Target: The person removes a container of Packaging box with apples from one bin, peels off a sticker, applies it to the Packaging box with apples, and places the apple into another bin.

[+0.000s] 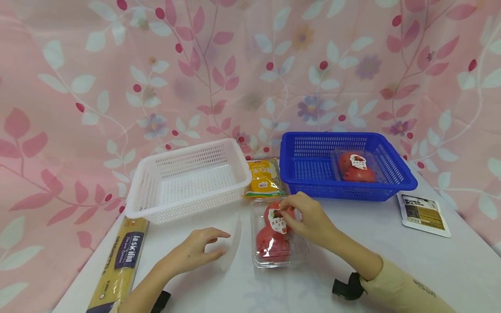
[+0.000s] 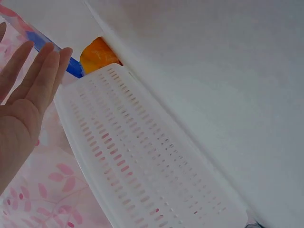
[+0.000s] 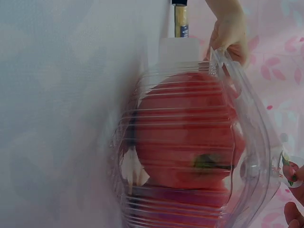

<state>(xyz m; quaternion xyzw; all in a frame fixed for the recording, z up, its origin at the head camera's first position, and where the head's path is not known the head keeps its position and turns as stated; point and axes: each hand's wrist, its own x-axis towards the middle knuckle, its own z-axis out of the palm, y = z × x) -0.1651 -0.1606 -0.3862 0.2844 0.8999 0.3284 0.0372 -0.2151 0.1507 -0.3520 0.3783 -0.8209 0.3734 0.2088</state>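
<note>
A clear plastic box [image 1: 270,256] with red tomatoes [image 1: 272,243] inside lies on the white table in front of me. My right hand [image 1: 309,219] pinches the edge of a white printed label [image 1: 277,221] over the box's lid; the right wrist view shows the label [image 3: 290,172] at the fingertips, beside the ridged lid. To the left of the box, my left hand [image 1: 197,250] has its fingers extended and slightly bent. Close to those fingertips stands a curved white slip [image 1: 233,245]; whether they touch it I cannot tell. The left wrist view shows the left hand [image 2: 28,90] with fingers straight.
At the back are a white basket [image 1: 156,213], a yellow bag of grain [image 1: 264,179] and a blue basket [image 1: 340,191] holding another labelled tomato box [image 1: 354,167]. A spaghetti pack [image 1: 121,261] lies on the left, a flat white and brown pouch [image 1: 424,213] on the right.
</note>
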